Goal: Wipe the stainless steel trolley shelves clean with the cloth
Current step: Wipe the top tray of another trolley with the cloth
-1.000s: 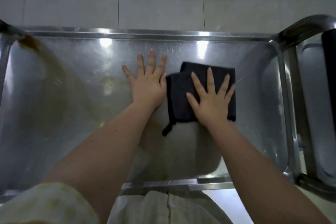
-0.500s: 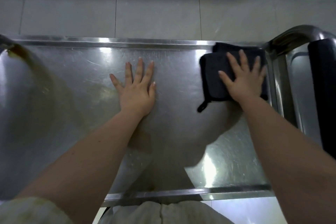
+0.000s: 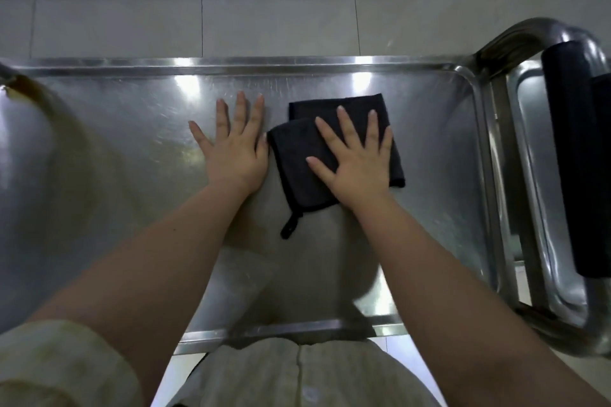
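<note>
Cloth (image 3: 297, 158): back from upper right to middle — one pass done;
Right hand (image 3: 357, 162): spread flat, pressing it;
Left hand (image 3: 236, 152): flat on shelf (image 3: 429, 142)

Your only view comes from the camera on your head. It faces forward and steeply down, close above the shiny stainless steel trolley shelf (image 3: 429, 129), with the pale tiled floor (image 3: 264, 16) along the frame's top.
</note>
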Motion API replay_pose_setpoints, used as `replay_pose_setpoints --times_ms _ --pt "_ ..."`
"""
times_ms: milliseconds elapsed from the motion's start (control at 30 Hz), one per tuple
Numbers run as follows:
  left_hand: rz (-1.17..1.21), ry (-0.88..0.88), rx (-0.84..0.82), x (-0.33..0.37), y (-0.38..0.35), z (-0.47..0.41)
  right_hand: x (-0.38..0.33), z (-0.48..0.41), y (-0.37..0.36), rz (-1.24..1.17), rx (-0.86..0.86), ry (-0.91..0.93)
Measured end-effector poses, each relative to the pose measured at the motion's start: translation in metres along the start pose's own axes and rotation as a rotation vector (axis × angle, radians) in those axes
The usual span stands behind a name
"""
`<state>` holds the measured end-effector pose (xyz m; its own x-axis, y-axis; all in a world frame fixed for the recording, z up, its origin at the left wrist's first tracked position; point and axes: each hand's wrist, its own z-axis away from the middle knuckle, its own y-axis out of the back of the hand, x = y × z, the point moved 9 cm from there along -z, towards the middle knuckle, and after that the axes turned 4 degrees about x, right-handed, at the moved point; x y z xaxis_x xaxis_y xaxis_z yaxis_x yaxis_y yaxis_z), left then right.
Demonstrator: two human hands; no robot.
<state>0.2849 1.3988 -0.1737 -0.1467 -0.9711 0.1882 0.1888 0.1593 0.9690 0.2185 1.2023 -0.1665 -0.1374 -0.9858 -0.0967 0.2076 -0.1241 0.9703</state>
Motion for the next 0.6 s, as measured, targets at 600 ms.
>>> replay_pose_setpoints --times_ms 600 --pt "-0.038 -0.057 -0.043 -0.001 -0.002 -0.002 -0.067 0.113 -0.03 -0.052 0.057 0.136"
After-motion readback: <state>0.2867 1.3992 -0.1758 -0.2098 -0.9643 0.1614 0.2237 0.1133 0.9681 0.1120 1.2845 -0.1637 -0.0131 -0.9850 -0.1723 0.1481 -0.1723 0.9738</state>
